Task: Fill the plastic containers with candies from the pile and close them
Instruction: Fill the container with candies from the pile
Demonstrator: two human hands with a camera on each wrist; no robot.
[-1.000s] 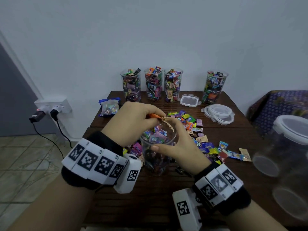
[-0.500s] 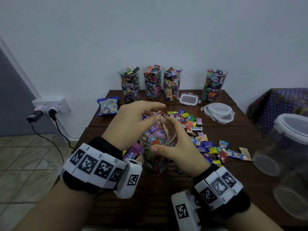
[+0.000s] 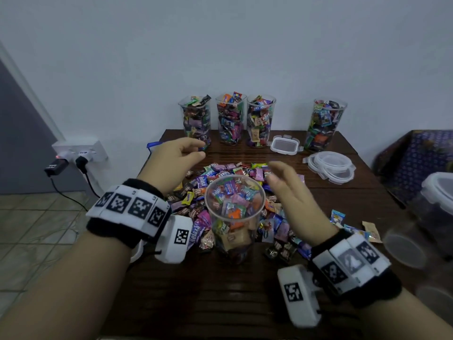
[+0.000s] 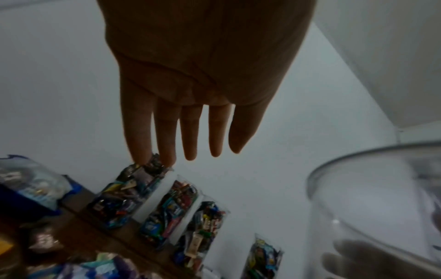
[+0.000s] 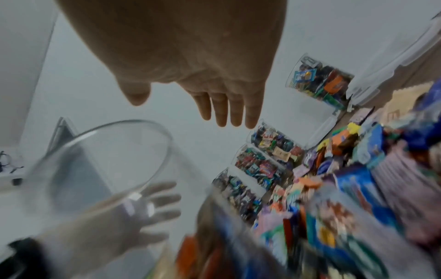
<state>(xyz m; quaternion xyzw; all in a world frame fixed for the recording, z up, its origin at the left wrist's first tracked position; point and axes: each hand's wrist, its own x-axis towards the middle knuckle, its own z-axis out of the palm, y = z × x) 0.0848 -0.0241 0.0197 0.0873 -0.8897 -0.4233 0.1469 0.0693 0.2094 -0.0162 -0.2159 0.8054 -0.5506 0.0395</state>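
Observation:
A clear plastic container (image 3: 235, 212), more than half full of wrapped candies, stands upright in the middle of the table with no lid. The candy pile (image 3: 245, 170) spreads around and behind it. My left hand (image 3: 176, 158) hovers left of the rim, fingers straight and empty (image 4: 188, 132). My right hand (image 3: 286, 190) hovers right of the rim, fingers relaxed and empty (image 5: 226, 105). The container's rim (image 4: 372, 160) shows blurred at the right of the left wrist view, and its rim (image 5: 107, 132) at the left of the right wrist view.
Several filled lidless containers (image 3: 232, 119) stand along the wall, one apart at the right (image 3: 324, 126). A rectangular lid (image 3: 286, 144) and stacked round lids (image 3: 331, 165) lie back right. Large lidded containers (image 3: 438, 204) stand at the right edge. A candy bag (image 4: 35, 186) lies back left.
Both hands have let go of candies over the container and drawn apart to either side of its rim, now empty. The view has tilted down and closer.

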